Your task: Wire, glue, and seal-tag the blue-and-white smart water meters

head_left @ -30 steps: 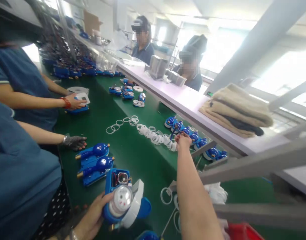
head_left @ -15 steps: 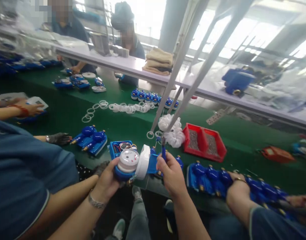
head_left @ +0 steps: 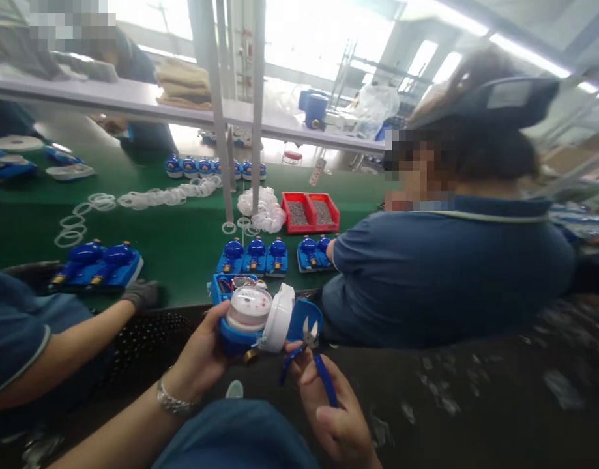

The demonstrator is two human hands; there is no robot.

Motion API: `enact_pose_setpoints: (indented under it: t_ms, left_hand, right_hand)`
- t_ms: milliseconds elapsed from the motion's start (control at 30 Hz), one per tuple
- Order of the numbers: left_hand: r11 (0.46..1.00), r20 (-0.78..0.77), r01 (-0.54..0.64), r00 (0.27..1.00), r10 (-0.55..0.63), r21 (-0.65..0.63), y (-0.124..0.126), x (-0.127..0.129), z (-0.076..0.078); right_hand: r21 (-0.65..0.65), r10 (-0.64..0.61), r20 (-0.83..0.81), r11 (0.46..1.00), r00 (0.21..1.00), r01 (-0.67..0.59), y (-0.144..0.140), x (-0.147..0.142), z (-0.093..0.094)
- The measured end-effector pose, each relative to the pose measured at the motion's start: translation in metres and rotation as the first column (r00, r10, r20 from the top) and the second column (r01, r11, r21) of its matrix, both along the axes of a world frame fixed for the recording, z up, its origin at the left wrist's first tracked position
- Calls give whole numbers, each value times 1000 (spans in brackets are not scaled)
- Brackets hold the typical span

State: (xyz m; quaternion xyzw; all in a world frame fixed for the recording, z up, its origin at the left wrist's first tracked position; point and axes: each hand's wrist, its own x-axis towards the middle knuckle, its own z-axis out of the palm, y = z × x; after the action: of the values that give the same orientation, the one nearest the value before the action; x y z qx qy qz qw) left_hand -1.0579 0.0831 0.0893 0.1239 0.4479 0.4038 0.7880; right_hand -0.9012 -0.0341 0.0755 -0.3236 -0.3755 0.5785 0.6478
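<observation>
Your left hand [head_left: 201,358] clamps the blue round-dial water meter [head_left: 253,319], lid open; right hand [head_left: 328,410] grips blue-handled cutters [head_left: 309,355], nothing snipped yet.

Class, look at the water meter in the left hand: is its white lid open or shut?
Open: the white lid hangs swung aside, baring the water meter dial.

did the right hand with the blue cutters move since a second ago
Yes. The right hand reached far out over the green table by the white rings; now it holds the blue cutters close in, beside the water meter.
</observation>
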Motion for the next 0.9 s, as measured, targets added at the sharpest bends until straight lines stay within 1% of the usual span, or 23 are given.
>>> enact_pose_setpoints:
  t_ms: [67, 100, 167, 200, 233, 300, 367, 433, 500, 567, 633, 700, 767, 800, 833, 900]
  left_hand:
    - [999, -23, 47, 999, -48, -24, -26, 18, 2]
    - [997, -37, 65, 997, -66, -31, -40, 28, 2]
    - [995, -69, 97, 993, -100, -34, -70, 49, -3]
    - [993, -85, 113, 990, -115, -25, -86, 60, -7]
    - [992, -99, 129, 987, -129, -10, -103, 71, -12]
    - [985, -120, 167, 980, -162, 35, -140, 94, -24]
    - [975, -143, 202, 972, -188, 91, -177, 119, -35]
    - [959, -156, 244, 963, -222, 144, -214, 146, -42]
    - [939, -158, 298, 949, -273, 169, -248, 175, -45]
    - [921, -158, 357, 930, -333, 158, -278, 205, -46]
    - [897, -155, 416, 906, -394, 149, -304, 236, -48]
    - [864, -153, 484, 873, -464, 140, -326, 267, -51]
    - [827, -154, 550, 832, -533, 113, -343, 299, -55]
    - [813, -158, 575, 815, -558, 94, -350, 315, -58]
    - [801, -161, 594, 800, -577, 77, -356, 331, -61]
    - [790, -163, 611, 785, -597, 47, -366, 365, -67]
  right_hand:
    - [-50, -24, 157, 998, 987, 32, -37, 18, 2]
    - [-97, -19, 264, 994, 964, 46, -57, 27, 4]
    - [-224, 36, 467, 971, 883, 79, -97, 43, 6]
    - [-281, 70, 535, 955, 842, 99, -117, 52, 6]
    - [-324, 93, 576, 938, 813, 123, -138, 60, 6]
    - [-374, 120, 607, 916, 786, 149, -179, 78, 5]
    - [-391, 122, 612, 905, 781, 165, -221, 97, 2]
    - [-394, 105, 637, 896, 763, 206, -262, 118, -2]
    - [-364, 45, 697, 882, 716, 298, -301, 136, -7]
    - [-286, -67, 776, 849, 627, 444, -332, 151, -14]
    - [-157, -202, 849, 786, 488, 598, -353, 165, -24]
    - [-14, -302, 898, 708, 319, 706, -367, 181, -35]
    - [98, -341, 926, 634, 163, 767, -377, 202, -46]
    - [136, -340, 935, 604, 100, 785, -381, 214, -52]
    - [163, -332, 942, 580, 48, 798, -385, 227, -58]
    - [205, -316, 948, 537, -30, 818, -391, 255, -69]
